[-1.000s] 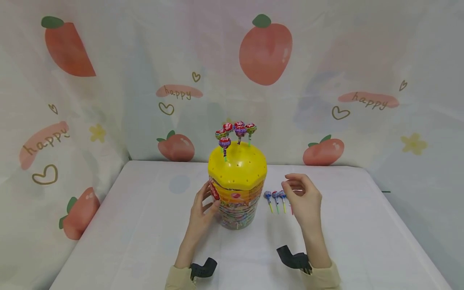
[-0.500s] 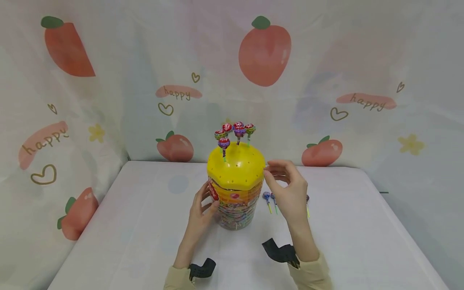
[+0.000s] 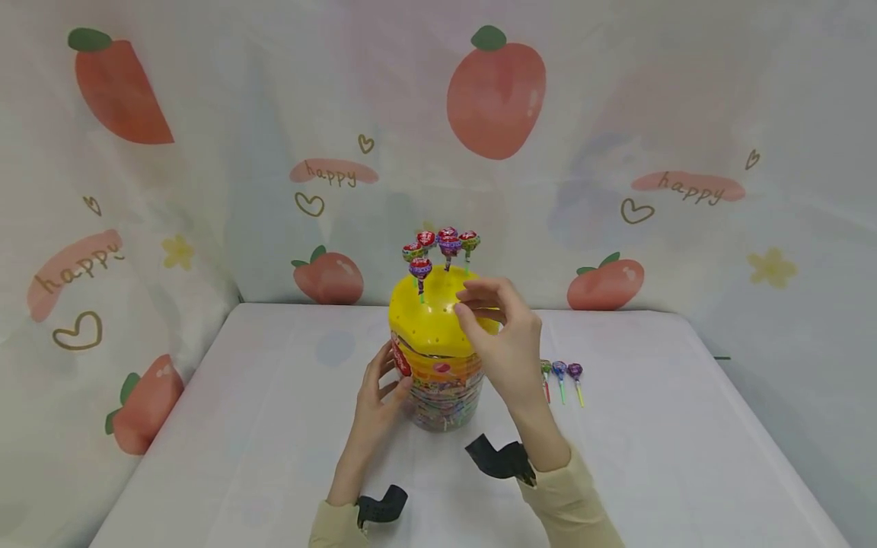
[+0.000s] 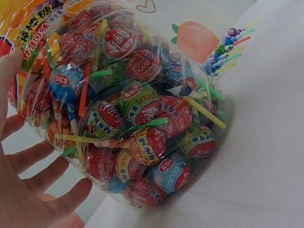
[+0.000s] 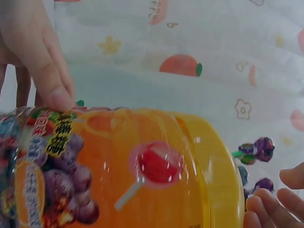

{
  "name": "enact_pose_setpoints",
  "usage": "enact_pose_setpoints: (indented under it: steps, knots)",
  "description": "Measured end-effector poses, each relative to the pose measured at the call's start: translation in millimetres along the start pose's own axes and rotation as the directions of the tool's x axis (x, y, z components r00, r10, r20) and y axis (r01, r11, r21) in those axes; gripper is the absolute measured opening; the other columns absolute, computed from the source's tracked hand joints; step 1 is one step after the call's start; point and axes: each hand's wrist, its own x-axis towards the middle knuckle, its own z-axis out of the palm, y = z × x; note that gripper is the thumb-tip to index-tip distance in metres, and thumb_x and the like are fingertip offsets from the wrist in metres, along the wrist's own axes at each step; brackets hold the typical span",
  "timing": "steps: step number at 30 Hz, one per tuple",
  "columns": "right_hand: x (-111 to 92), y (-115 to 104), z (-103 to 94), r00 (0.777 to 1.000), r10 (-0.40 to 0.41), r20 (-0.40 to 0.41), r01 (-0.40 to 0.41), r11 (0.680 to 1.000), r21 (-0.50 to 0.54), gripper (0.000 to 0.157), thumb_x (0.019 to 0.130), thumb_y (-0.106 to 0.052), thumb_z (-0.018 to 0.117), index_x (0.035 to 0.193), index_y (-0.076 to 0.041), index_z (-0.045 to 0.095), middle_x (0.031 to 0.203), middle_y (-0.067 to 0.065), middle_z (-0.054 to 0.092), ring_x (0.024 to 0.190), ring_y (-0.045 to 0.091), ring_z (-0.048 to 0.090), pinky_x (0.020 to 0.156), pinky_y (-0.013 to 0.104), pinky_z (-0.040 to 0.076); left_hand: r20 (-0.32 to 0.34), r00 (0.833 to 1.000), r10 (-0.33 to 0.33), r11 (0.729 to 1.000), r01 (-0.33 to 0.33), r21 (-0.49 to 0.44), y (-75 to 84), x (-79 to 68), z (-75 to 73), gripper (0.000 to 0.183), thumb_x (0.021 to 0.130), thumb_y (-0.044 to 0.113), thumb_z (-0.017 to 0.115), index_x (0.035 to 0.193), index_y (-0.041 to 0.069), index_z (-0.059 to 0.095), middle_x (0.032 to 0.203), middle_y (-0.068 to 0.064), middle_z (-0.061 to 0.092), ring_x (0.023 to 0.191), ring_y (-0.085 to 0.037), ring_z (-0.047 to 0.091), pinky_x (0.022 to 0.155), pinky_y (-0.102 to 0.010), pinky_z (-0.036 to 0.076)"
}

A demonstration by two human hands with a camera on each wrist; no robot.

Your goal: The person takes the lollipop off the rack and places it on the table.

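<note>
Candy jar [image 3: 444, 397] inside table edges [image 3: 736, 418], relaxed left hand [image 3: 378, 394] against it, right hand [image 3: 508, 342] unclenched

Dim, even light, small glints on the yellow lid [image 3: 423, 324]

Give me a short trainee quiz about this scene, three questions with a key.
1. True or false: round wrapped lollipops stand on the yellow scalloped plastic lid of the clear plastic jar.
2. The right hand is: A, above the lid; B, under the jar; C, flat on the white table.
3. Fill in: the jar's side is touched by the person's ____ ____.

Key: 1. True. 2. A. 3. Left hand.
</note>
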Motion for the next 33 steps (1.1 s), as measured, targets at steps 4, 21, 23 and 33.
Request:
enact_pose_setpoints:
  steps: [4,21,23,33]
  knots:
    - [6,-4,10.2,1.000,-0.011,0.019,0.011,1.000,0.017,0.030,0.085,-0.005,0.071,0.113,-0.002,0.062,0.103,0.013,0.069,0.094,0.023,0.068,0.086,0.038,0.058,-0.002,1.000,0.009,1.000,-0.009,0.002,-0.3,0.4,0.1,0.067,0.092,0.025,0.063,0.149,0.036,0.029,0.146,-0.006,0.043,0.132,-0.030,0.045,0.101,-0.052,0.048]
    - [22,-7,36.8,0.996,-0.086,0.037,0.086,0.996,0.005,0.033,0.085,-0.006,0.070,0.116,-0.004,0.060,0.101,0.012,0.070,0.087,0.022,0.069,0.080,0.035,0.060,-0.004,1.000,-0.003,1.000,0.003,-0.010,-2.1,0.6,0.6,0.066,0.092,0.029,0.063,0.149,0.036,0.029,0.146,-0.007,0.042,0.133,-0.031,0.045,0.102,-0.053,0.046]
    - [23,-7,38.5,0.995,-0.092,0.031,0.093,0.996,-0.007,0.033,0.085,-0.005,0.070,0.116,-0.005,0.060,0.100,0.012,0.071,0.087,0.022,0.069,0.079,0.034,0.060,-0.004,1.000,-0.004,1.000,0.004,-0.012,-2.3,0.6,0.4,0.066,0.092,0.029,0.062,0.149,0.035,0.029,0.146,-0.007,0.042,0.133,-0.031,0.045,0.102,-0.054,0.046]
    - [25,-6,42.9,0.993,-0.114,0.010,0.114,0.993,-0.038,0.030,0.085,-0.005,0.069,0.114,-0.007,0.060,0.092,0.010,0.073,0.082,0.020,0.070,0.074,0.031,0.060,-0.004,1.000,-0.013,1.000,0.013,-0.015,-1.9,0.8,0.7,0.066,0.092,0.029,0.063,0.149,0.035,0.030,0.146,-0.007,0.043,0.133,-0.031,0.045,0.103,-0.055,0.046]
